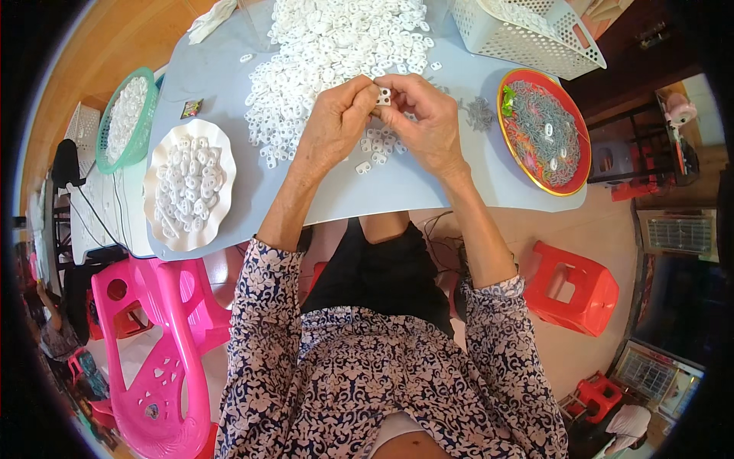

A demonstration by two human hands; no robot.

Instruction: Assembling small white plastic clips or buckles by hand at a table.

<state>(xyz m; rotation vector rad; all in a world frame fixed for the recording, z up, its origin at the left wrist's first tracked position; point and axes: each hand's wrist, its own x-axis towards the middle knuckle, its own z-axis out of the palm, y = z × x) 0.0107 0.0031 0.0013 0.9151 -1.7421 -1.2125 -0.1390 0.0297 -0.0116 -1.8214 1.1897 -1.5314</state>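
In front of me, above the grey-blue table (505, 187), my left hand (335, 122) and my right hand (430, 126) meet at the fingertips. Between them they pinch a small white plastic piece (384, 97) with dark round holes. Fingers cover part of it, and whether a smaller part is also in my grip cannot be seen. A big heap of similar white pieces (329, 57) spreads beneath and beyond my hands. Several loose white pieces (363, 167) lie under my wrists, close to the table's front edge.
A white scalloped dish (153, 222) of assembled-looking white pieces stands left. On the right, a red gold-rimmed tray (587, 145) holds small grey parts, with a small grey cluster (480, 113) beside it. Around are a white basket (497, 46), green basket (147, 126), pink chair (197, 375) and red stool (589, 294).
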